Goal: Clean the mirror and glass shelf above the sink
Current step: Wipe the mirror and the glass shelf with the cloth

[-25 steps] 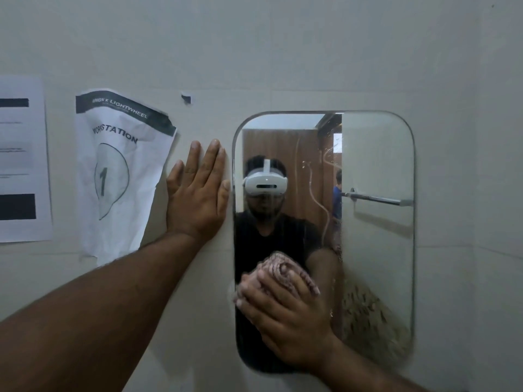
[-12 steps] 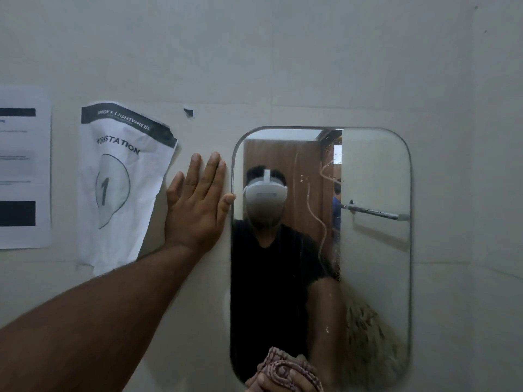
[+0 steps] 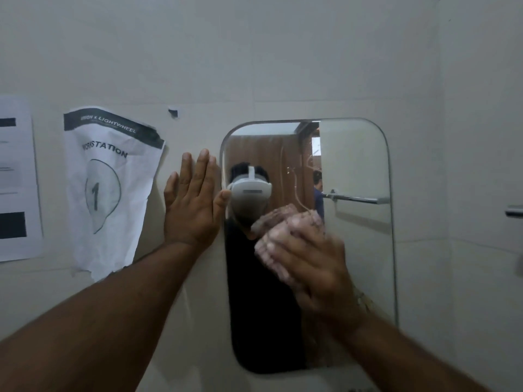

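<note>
A rounded rectangular mirror (image 3: 359, 165) hangs on the pale tiled wall. My right hand (image 3: 311, 258) presses a pinkish patterned cloth (image 3: 271, 222) against the middle of the glass; hand and cloth are motion-blurred. My left hand (image 3: 192, 205) lies flat and open on the wall just left of the mirror, its thumb touching the mirror's edge. Streaks show on the upper glass. The glass shelf and the sink are out of view.
A crumpled paper sign (image 3: 107, 188) marked with a 1 hangs left of my left hand, and another sheet (image 3: 14, 179) at the far left edge. A small dark mark (image 3: 173, 112) sits above. A metal fitting (image 3: 513, 211) juts from the right wall.
My right hand with the cloth dropped to the mirror's bottom edge, then swept back up to the middle. My left hand stayed on the wall, shifting slightly toward the mirror.
</note>
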Motion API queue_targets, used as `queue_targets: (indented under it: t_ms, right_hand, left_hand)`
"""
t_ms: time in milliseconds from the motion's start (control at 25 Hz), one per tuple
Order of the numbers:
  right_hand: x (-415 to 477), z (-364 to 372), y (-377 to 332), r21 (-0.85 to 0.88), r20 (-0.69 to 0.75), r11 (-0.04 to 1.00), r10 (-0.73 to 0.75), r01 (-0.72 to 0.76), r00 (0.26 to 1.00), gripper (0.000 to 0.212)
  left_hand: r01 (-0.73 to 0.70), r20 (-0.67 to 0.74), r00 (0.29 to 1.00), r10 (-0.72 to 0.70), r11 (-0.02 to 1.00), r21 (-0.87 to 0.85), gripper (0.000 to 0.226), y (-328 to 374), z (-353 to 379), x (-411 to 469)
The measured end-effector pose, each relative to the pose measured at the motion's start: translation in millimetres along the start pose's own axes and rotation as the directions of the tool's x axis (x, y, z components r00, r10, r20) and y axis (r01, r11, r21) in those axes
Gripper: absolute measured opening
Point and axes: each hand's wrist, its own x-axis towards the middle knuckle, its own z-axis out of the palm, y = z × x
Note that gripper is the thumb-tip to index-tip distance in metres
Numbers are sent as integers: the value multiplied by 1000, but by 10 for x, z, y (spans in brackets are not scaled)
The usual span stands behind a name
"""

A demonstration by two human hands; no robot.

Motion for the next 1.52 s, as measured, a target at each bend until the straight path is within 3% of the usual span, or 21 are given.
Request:
queue_targets:
  t_ms: [40,80,160,320,520,720,960,1040,1200,1280,1400,1480,1520]
  right_hand:
    - [348,-128,235,-44,17,999,30,-29,999,34]
    - [712,-204,520,-138,-88,988,55,-67,995,36]
    - [1374,-181,900,-303,-136,945,89,-126,987,41]
    - [1742,-104,1273,-444,147,873,291,-200,945,56]
    - [1509,53,1350,-465,231,861,342,-206,911,75]
    - [1073,208,1220,-471,45,863,232,-184,972,59]
    - [-276,265,684,-497,64,822,353,-277,933,70]
    - [-873,260,453,-493,113,843,308,-216,945,71]
    - [-1887,309,125,-485,254,872,217,-70,943,54]
    - [-2242,301,-69,-388,256,915,225,-113,940,51]
    - [-2189,255,-10,-245,370,966,11,87,929,51]
    - [-2111,357,31,-262,288,918,-220,297,932,49]
    - [-2063,407,102,-217,234,927,-254,305,938,51]
  left_hand:
    - [1,10,1000,-1,1000,-15,67,30,-4,9]
    - [-3,18,1000,3,1000,-20,67,69,2,17]
    - [-23,38,999,24,999,-32,68,172,38,20]
    - [11,60,998,-10,1000,-17,72,273,112,-5]
    - [7,24,1000,-7,1000,-2,70,259,130,-17]
    - [17,30,999,-18,1000,10,71,290,126,-43]
    - [7,46,999,-8,1000,13,75,299,133,-129]
    - [11,38,999,-12,1000,24,76,301,138,-128]
    - [-5,26,1000,4,1000,22,79,274,186,-132]
    - [-10,20,1000,10,1000,14,79,246,224,-141]
    - [-13,28,1000,14,1000,-8,78,233,239,-158]
    - [-15,43,999,16,1000,-13,78,247,205,-185]
    - [-15,51,999,16,1000,-12,78,252,182,-202]
